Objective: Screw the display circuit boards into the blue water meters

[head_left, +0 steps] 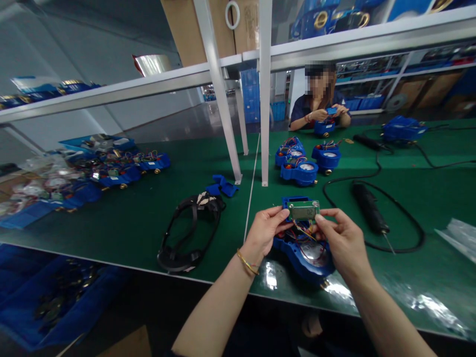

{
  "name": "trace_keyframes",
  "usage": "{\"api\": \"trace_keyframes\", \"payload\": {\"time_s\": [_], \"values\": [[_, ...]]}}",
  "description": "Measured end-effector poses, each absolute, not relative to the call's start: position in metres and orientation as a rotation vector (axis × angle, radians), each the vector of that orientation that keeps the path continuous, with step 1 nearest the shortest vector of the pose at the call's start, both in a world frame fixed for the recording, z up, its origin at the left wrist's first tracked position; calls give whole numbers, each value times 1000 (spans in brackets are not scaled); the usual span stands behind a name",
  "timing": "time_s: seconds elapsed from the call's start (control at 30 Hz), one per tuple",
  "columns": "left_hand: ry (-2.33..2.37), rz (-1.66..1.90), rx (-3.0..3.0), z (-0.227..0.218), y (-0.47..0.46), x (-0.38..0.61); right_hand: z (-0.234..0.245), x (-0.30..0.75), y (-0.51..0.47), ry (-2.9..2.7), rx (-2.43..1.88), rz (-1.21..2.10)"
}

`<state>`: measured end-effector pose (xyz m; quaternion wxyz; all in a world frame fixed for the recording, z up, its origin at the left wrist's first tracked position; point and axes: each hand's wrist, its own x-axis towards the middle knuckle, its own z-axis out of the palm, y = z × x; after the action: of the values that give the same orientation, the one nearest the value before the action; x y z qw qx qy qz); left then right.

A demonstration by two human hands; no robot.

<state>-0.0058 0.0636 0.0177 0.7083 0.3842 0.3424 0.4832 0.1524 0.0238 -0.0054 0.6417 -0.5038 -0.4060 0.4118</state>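
Between my two hands is a small green circuit board with a grey LCD display [304, 212]. My left hand [266, 229] pinches its left end, and my right hand [340, 238] grips its right end with thumb and fingers. Thin coloured wires [304, 228] run from the board down into an open blue water meter [303, 260], which lies on the green bench just below my hands. A round dial shows in the meter's body, and a brass fitting sticks out at its lower right. My fingers hide part of the wiring.
Several blue meters [299, 171] with exposed wires stand beyond my hands. A black electric screwdriver [370, 208] and its cable lie to the right. A black head strap [193, 233] and a blue plastic piece [222, 186] are at left. Shelf posts [265, 99] rise ahead; a co-worker [320, 106] sits opposite.
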Motion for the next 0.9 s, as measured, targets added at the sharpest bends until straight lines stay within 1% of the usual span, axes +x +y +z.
{"api": "trace_keyframes", "payload": {"time_s": [0.33, 0.7, 0.9], "values": [[743, 1032, 911, 20, 64, -3, 1, 152, 25, -956, -1219, 917], [731, 994, 982, 21, 64, 0, 3, 157, 31, -958, -1288, 1006], [830, 996, 1028, 21, 65, 2, 6, 159, 34, -1000, -1310, 1030]]}}
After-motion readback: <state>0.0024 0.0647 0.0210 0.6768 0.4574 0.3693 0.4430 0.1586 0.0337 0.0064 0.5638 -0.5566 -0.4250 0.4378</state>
